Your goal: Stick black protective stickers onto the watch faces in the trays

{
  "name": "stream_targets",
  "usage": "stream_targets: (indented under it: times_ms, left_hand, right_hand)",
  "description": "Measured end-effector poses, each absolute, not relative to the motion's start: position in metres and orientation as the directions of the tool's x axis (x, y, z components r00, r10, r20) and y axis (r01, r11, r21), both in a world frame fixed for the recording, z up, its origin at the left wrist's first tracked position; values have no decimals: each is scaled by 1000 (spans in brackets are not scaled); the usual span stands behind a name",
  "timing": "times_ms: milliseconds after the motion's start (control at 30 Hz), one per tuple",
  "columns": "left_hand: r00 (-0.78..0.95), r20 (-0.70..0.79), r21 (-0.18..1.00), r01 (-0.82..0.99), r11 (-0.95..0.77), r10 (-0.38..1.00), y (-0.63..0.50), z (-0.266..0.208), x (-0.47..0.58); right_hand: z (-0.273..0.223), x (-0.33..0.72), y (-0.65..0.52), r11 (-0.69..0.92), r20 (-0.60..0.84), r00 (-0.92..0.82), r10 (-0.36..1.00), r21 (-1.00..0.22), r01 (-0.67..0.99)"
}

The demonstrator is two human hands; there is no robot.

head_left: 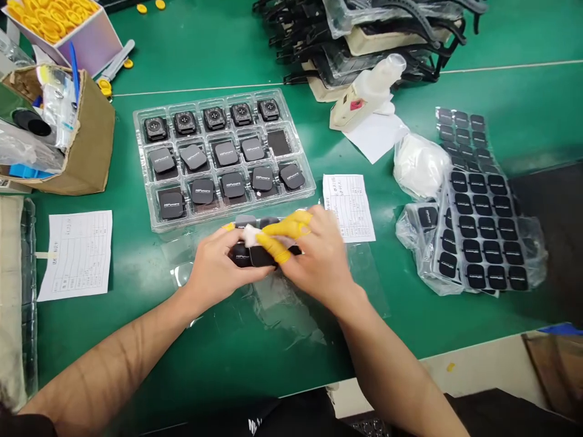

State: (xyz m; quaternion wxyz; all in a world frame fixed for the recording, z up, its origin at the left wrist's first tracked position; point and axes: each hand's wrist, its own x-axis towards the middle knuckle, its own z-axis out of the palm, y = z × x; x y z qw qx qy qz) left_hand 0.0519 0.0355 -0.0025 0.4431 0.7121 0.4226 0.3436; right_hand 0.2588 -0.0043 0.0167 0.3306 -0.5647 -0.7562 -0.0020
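Near the table's front edge, my left hand (214,261) is closed around a black smartwatch body (262,256). Yellow finger cots cover the thumb and finger of my right hand (321,252). They pinch a small white wipe (250,235) against the watch, whose far side is partly hidden by my fingers. Beneath both hands lies clear plastic film (291,309). Just beyond them, a clear plastic tray (232,212) holds watches showing their round sensors in its back row. Square black pieces (226,153) with white lettering fill most of its nearer compartments.
At right are sheets of square black stickers (489,227), a bagged white stack (421,165) and a dispenser bottle (368,91). Stacked trays with straps (378,42) stand behind. Left are a cardboard box (93,133), a box of yellow finger cots (86,45) and a paper form (77,255).
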Motion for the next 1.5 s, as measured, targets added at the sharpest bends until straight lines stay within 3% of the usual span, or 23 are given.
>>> stream_targets:
  times_ms: [100,167,300,400,567,733,933,1067,1267,1500]
  left_hand:
    - [403,110,937,262,-230,909,34,-4,52]
    - [432,194,913,249,-323,881,32,-6,52]
    - [468,304,853,255,-456,830,31,-6,52]
    - [461,276,865,264,-427,843,31,-5,52]
    - [458,263,876,255,-409,849,31,-4,52]
    - [483,210,909,224,-352,850,32,-2,50]
    - [569,134,966,109,-236,811,38,-1,46]
    - [568,101,960,161,-231,817,38,-2,47]
    - [463,79,954,221,-201,883,34,-10,48]
    - [466,68,950,239,-199,882,30,-11,48]
  right_hand:
    - [21,280,-6,49,446,81,891,-272,961]
    - [23,288,-9,-59,450,202,870,-312,948]
    - [25,285,-10,74,262,119,958,-625,777]
    - [28,287,-9,36,121,88,989,-761,648]
    - [33,306,-11,-1,47,59,997,-777,630]
    - [27,312,-12,-125,-67,152,986,-903,412]
    - [27,304,-8,-131,-48,198,979,-893,430]
    - [25,300,-9,-133,-10,241,970,-856,500]
    - [14,301,-10,-187,-110,303,946,-953,237]
    - [14,298,-6,-237,-137,374,917,-942,237]
